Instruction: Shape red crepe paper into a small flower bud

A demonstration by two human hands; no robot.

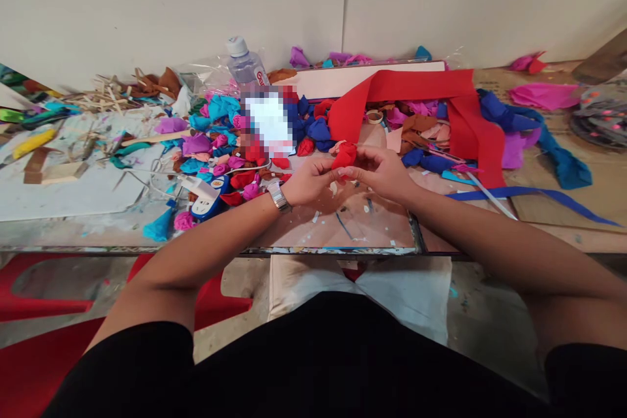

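Observation:
Between my two hands, just above the table, is a red crepe paper flower (345, 155). My left hand (313, 179) pinches it from the left, thumb pointing inward; a metal watch sits on that wrist. On the other side my right hand (382, 172) grips the same flower, its thumb meeting the left one near the base. The fingertips behind the flower are hidden. A wide red crepe paper strip (416, 88) bends over the pile behind and to the right. Finished-looking red and blue paper flowers (321, 132) lie close beyond my hands.
Left of my hands are a blue and white power strip (211, 199) with a plugged-in charger, a blurred-out bright screen (270, 123) and a clear bottle (246, 65). Wood sticks (110, 93) heap at the back left. A blue strip (543, 194) lies right; red stools (44, 304) stand below.

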